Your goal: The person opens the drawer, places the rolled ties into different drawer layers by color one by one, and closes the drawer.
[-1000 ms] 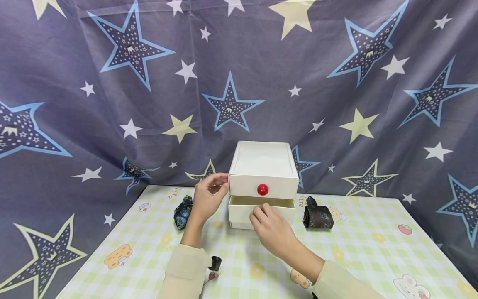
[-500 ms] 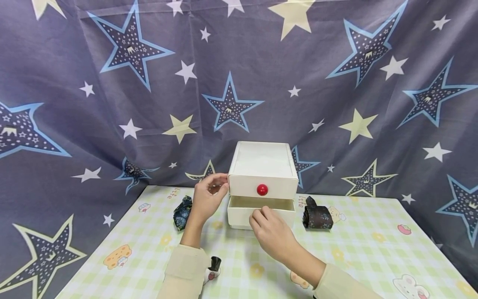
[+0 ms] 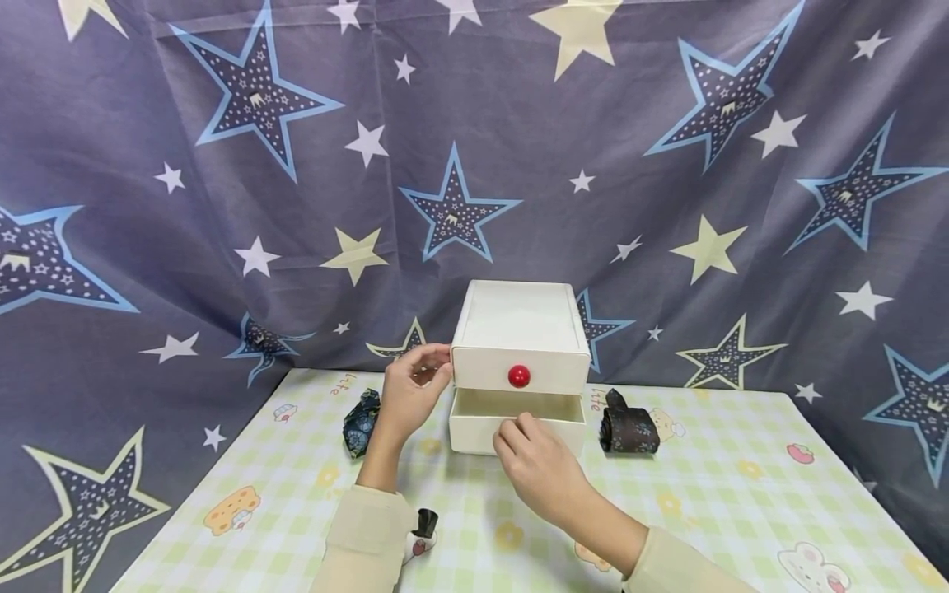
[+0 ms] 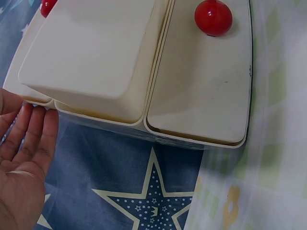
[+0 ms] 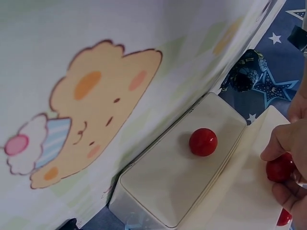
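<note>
At front of small white plastic two-drawer box [image 3: 521, 346], we pinch lower drawer's red knob [image 5: 280, 168] with right hand [image 3: 539, 466]; drawer slides toward us. Left hand [image 3: 409, 394], fingers straight, braces box's left side.

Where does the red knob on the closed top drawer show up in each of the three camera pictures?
Head view: the red knob sits at picture centre, on the top drawer front.
Left wrist view: the same knob lies at the top edge, right of centre.
Right wrist view: it sits right of centre, left of the right hand.
Shared landmark: the white drawer box.
</note>
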`<state>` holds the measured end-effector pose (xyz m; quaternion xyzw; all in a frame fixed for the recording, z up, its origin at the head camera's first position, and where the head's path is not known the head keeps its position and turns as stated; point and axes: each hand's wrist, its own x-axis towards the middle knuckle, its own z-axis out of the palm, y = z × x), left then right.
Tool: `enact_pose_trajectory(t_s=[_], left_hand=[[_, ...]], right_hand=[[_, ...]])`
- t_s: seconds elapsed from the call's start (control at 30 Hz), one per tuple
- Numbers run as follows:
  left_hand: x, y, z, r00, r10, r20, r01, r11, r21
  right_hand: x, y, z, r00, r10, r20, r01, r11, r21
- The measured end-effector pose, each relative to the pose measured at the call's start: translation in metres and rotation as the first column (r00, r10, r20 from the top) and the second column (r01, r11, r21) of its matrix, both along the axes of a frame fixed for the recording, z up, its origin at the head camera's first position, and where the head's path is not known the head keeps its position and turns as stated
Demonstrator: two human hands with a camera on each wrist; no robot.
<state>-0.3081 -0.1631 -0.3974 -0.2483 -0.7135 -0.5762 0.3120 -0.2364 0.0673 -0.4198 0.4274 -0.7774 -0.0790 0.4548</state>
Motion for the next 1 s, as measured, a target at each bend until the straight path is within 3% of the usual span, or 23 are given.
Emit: enact_pose_trajectory(t_s=[0.47,0.8,1.0], left_hand=[[0.003,0.002,0.003,0.999,0.023,0.039,-0.023,1.0,0.0],[0.031,0.01,0.027,0.999,0.03,0.03,-0.03,0.999,-0.012],[0.031,0.011,0.027,0.999,0.032,0.015,-0.032,0.999,-0.017]], right_hand=[[0.009,0.0,0.001,1.0,0.009,-0.015,-0.009,1.0,-0.001],[0.016,0.0,0.001,0.999,0.029,-0.031,-0.029,0.999,-0.013],[0.02,0.0,0.002,0.999,0.029,-0.035,-0.03,0.999,-0.014]])
